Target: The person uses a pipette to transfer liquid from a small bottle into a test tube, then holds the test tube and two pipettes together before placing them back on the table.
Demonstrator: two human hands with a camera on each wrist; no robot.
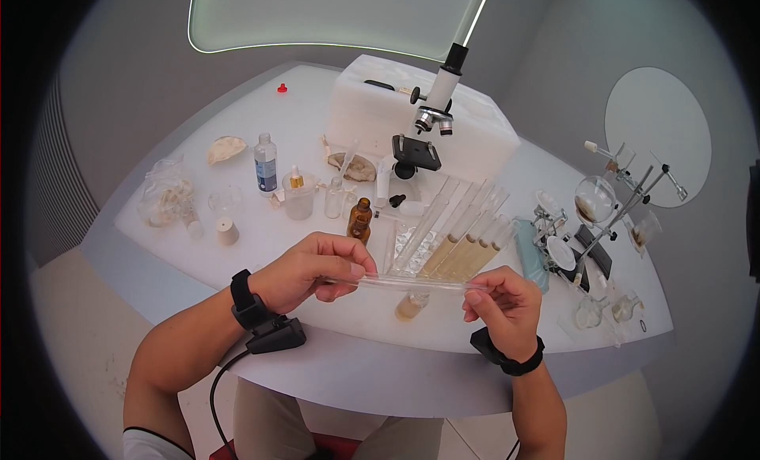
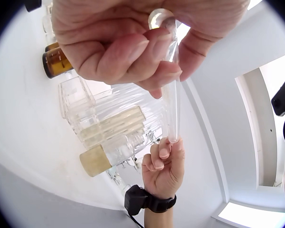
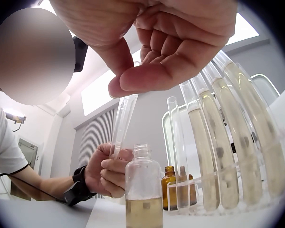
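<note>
Held level between the two hands is a clear, thin test tube [image 1: 416, 283]. My left hand [image 1: 313, 274] grips one end with thumb and curled fingers, and the rounded far part shows in the left wrist view. At the other end my right hand [image 1: 504, 308] pinches it between thumb and fingertips. Just below stands a small clear bottle [image 3: 144, 209] partly filled with yellowish liquid, its neck uncapped. Behind the hands a clear rack [image 3: 218, 175] holds several upright test tubes [image 3: 244, 137]; some contain yellowish liquid with small dark bits. An open brown bottle [image 1: 360, 220] stands past the left fingers.
A microscope [image 1: 427, 127] stands by a white block [image 1: 356, 104]. On the left are a labelled bottle [image 1: 266, 167], a beaker [image 1: 299, 200], a stopper [image 1: 227, 232] and a plastic bag [image 1: 166, 195]. Glassware on a metal stand [image 1: 633, 195] occupies the right side.
</note>
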